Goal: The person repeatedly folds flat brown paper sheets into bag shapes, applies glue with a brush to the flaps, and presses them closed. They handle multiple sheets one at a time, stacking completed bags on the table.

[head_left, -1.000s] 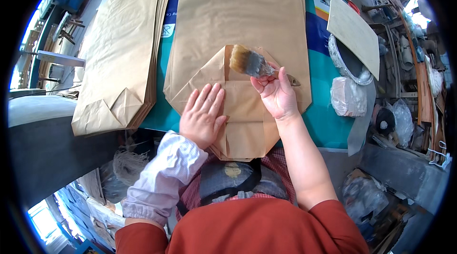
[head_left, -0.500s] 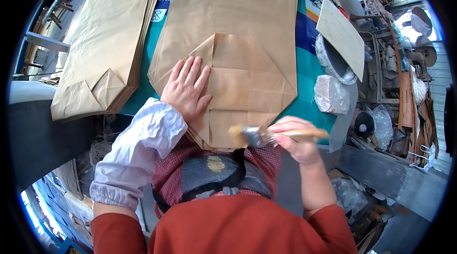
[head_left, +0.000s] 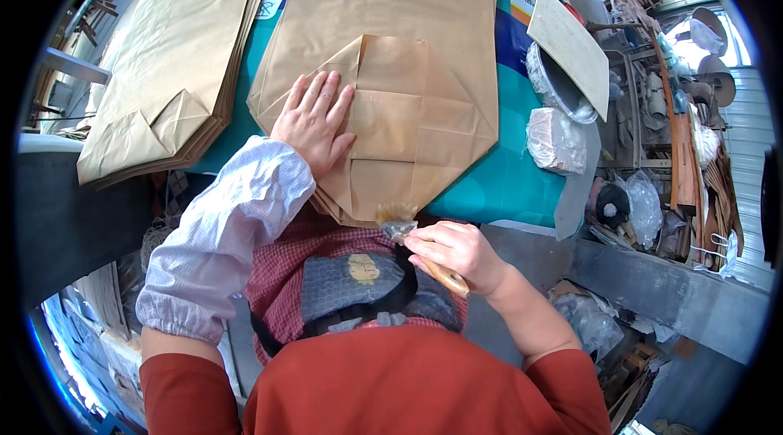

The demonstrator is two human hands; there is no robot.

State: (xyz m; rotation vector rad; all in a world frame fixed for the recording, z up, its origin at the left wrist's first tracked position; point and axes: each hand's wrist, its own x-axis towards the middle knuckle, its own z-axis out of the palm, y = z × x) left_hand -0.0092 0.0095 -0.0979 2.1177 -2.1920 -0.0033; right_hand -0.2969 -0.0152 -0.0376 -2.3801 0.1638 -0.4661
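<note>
Since half a second ago the brush (head_left: 401, 221) has barely shifted, its bristles now at the near tip of the bag (head_left: 391, 84); a second ago it was over the bag's far flap. Right hand (head_left: 457, 254) is clamped around the brush's wooden handle, bristles pale and clumped. Left hand (head_left: 314, 118) lies flat, fingers spread, on the bag's left folds, gripping nothing. One bag of smooth brown paper lies on the teal table (head_left: 506, 174), its bottom folded into a hexagon with a square flap. One stack of like bags (head_left: 163, 84) sits to the left. Right of it lies one wrapped whitish block (head_left: 556, 141).
</note>
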